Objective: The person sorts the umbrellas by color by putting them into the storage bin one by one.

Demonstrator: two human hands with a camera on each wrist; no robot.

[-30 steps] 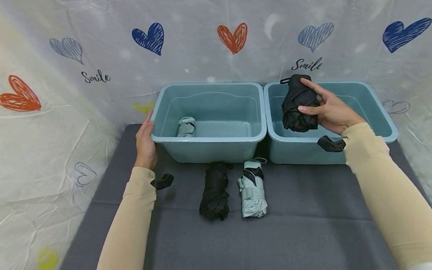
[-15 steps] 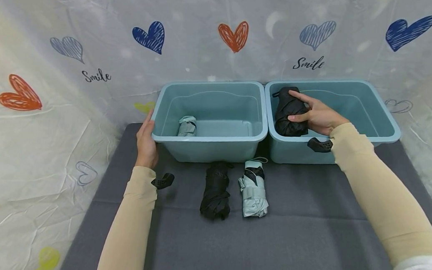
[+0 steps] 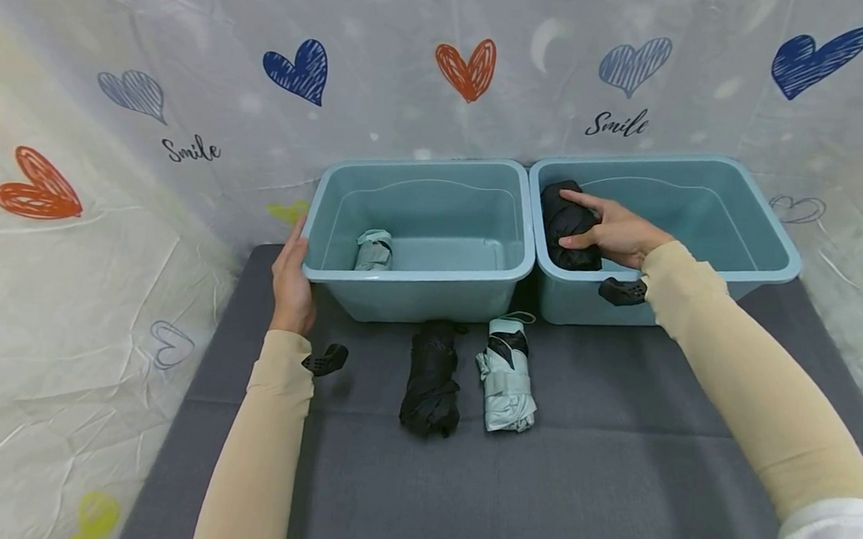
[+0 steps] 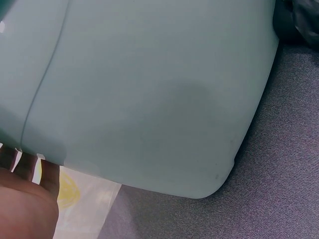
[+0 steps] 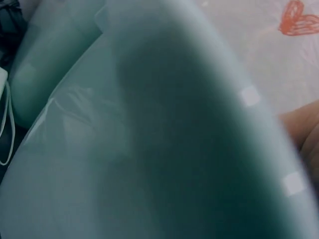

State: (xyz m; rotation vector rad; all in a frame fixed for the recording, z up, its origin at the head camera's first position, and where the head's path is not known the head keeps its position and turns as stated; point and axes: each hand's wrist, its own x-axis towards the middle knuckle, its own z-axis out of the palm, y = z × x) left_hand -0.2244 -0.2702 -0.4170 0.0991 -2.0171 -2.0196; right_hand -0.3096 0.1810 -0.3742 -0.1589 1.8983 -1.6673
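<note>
In the head view, my right hand [image 3: 618,230] reaches over the front rim of the right light-blue bin [image 3: 575,303] and grips a folded black umbrella [image 3: 573,229] low at that bin's left end. The right wrist view is mostly that bin's outer wall, with part of the hand [image 5: 306,132] beyond the rim; the umbrella is hidden there. My left hand [image 3: 295,287] rests against the left end of the left light-blue bin [image 3: 407,297], fingers extended along its side. A pale blue folded umbrella [image 3: 374,250] lies inside that left bin.
In front of the left bin, another black folded umbrella [image 3: 431,382] and a pale blue folded umbrella [image 3: 508,383] lie on the grey tablecloth [image 3: 574,480]. The bins stand side by side against a backdrop [image 3: 389,16] printed with hearts.
My right hand has moved left and down with the black umbrella, from above the right bin to inside its left end. My left hand has stayed at the left bin.
</note>
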